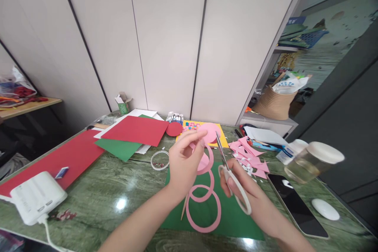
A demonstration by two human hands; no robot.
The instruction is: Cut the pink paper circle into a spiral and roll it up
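Right hand (242, 185) grips scissors (226, 167); left hand (186, 161) pinches a pink paper disc (211, 130).

A marbled green table (103, 189) bears a green sheet (233, 222), pink scraps (251, 159), a phone (297, 204).

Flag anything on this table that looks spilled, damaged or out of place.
The jagged pink paper scraps stand out: they lie in a loose, messy heap beyond the right hand with its white-handled metal scissors, probably just cutting offcuts. I see no spilled liquid.
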